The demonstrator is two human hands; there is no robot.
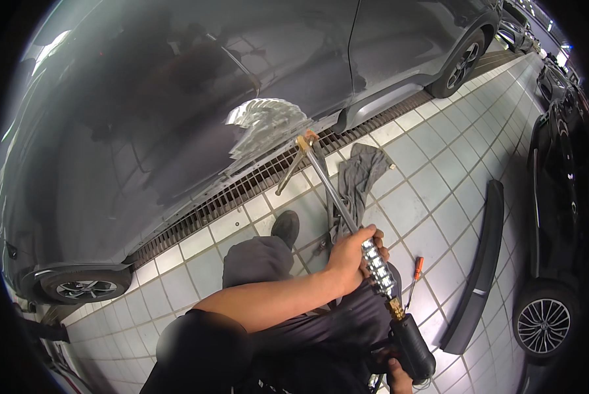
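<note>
A slide hammer (339, 200) with a long chrome shaft, a ribbed metal section, a brass fitting and a thick black rear end runs slantwise across the view. My left hand (355, 257) is wrapped round it where the shaft meets the ribbed part. Low in the picture, my right hand (399, 379) grips it by the black end; only the thumb side shows. The brass-coloured front end (301, 142) reaches the lower edge of a grey car door (176, 131), beside a shiny bare-metal patch (266, 125). A forked metal piece (290, 172) hangs from that end.
A crumpled grey cloth (361, 174) lies on the tiled floor by a drain grating (242, 187). Right of my legs are an orange-handled screwdriver (418, 268) and a long black trim piece (476, 276). Another dark car (570, 171) stands at the far right.
</note>
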